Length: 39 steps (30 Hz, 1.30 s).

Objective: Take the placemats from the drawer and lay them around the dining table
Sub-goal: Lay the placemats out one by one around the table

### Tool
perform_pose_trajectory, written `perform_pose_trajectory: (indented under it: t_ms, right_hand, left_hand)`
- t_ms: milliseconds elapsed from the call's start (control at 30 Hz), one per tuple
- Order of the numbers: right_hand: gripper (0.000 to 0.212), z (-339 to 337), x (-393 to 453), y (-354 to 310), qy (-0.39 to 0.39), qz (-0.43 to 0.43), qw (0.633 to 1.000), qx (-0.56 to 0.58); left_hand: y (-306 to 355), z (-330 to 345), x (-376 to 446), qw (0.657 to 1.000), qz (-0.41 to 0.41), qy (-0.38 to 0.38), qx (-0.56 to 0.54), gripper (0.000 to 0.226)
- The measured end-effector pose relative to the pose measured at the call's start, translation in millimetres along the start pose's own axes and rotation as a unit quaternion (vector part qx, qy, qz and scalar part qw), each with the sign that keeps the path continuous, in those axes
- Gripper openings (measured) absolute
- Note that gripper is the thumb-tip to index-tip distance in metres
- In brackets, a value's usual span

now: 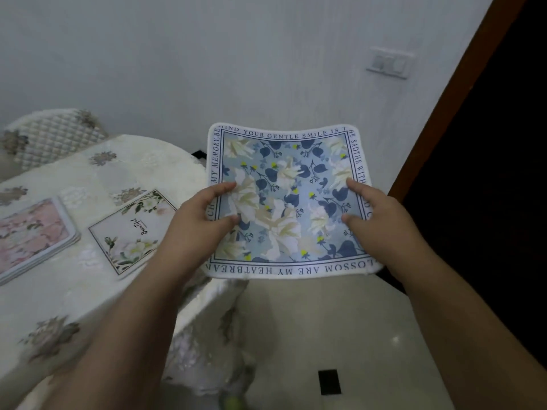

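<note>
Head view: a blue floral placemat (288,202) (lettering is printed along its white border) is held in the air just past the table's edge, over the floor. It is pinched at its left side by the left hand (196,220) and at its right side by the right hand (381,216). On the dining table (88,291), a white floral placemat (133,232) is laid beside a stack of pink placemats (29,235).

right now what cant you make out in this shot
- Blue floral placemat, head view: the left hand and right hand cover stretches of its border text, and its underside is hidden.
- Pink placemat stack: cut by the left edge, so the count is unclear.
- Chair: blurred and partly behind the table.
- Drawer: not in view.
- Doorway at right: too dark to see inside.
</note>
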State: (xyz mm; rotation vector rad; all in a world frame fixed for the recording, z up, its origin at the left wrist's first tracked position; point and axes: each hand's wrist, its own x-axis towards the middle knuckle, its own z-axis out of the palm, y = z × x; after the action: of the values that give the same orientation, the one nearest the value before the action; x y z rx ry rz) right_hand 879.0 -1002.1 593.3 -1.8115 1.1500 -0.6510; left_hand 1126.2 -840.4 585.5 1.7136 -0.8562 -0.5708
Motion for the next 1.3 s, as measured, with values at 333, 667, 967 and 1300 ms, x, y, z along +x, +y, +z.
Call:
perform_pose_trajectory:
  t_ms: [333,667,967,1300]
  right_hand:
    - [0.055,-52.1,-26.7,29.7,0.022,-0.006,1.0,0.0]
    - [0.054,-62.8,21.0,40.9,0.029,0.028,0.999,-0.012]
    - [0.054,-27.8,151.6,26.8,0.026,0.019,0.999,-0.044]
    - [0.056,23.1,282.8,-19.0,0.0,-0.031,0.997,-0.077]
  left_hand:
    - [26.8,51.8,-24.6,1.0,0.004,-0.018,-0.008,0.051]
    - [18.9,85.9,28.3,0.999,-0.009,-0.039,-0.006,0.051]
    - [-1.0,88.0,146.8,0.999,-0.016,-0.011,-0.039,0.051]
    - [-10.1,53.1,267.0,0.998,-0.019,0.055,-0.032,0.05]
